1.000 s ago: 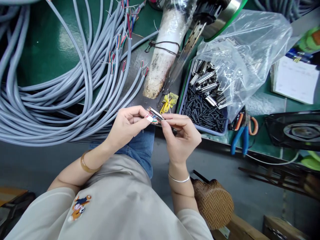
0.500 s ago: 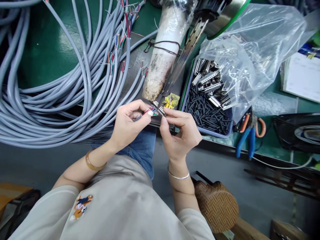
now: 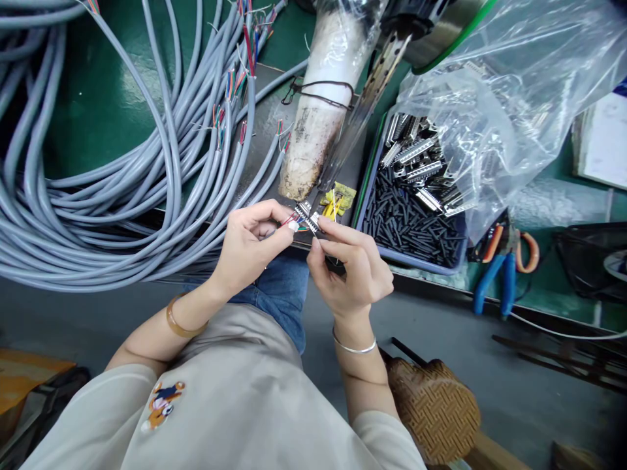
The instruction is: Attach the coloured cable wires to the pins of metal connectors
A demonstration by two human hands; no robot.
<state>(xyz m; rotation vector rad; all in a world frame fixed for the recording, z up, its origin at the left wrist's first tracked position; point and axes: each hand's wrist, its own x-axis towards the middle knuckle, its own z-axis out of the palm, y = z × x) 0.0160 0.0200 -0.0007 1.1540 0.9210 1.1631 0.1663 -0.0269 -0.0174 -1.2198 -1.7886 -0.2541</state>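
Observation:
My left hand (image 3: 255, 245) is closed in a pinch on thin coloured wires (image 3: 302, 228), mostly red, green and blue. These meet a small metal D-sub connector (image 3: 307, 218) with a row of pins, tilted under the soldering iron (image 3: 337, 153). On the connector's right side, my right hand (image 3: 353, 264) is closed, its fingertips at the connector's near end. Whether a single wire is also between those fingertips I cannot tell. Just behind the right fingertips lies a crumpled yellow piece (image 3: 339, 201). The wires' far ends are hidden by my left hand.
Grey cables (image 3: 161, 189) with stripped ends pile up at left. A white wrapped cylinder (image 3: 313, 130) stands beside the iron. Right of it, a blue tray (image 3: 416, 260) holds black tubes and metal connectors beneath a plastic bag (image 3: 529, 111). Blue-handled pliers (image 3: 494, 281) hang at the edge.
My right fingers have shifted slightly down and left at the connector, the index finger lifting more over it. My left hand keeps its pinch. The view has turned a little.

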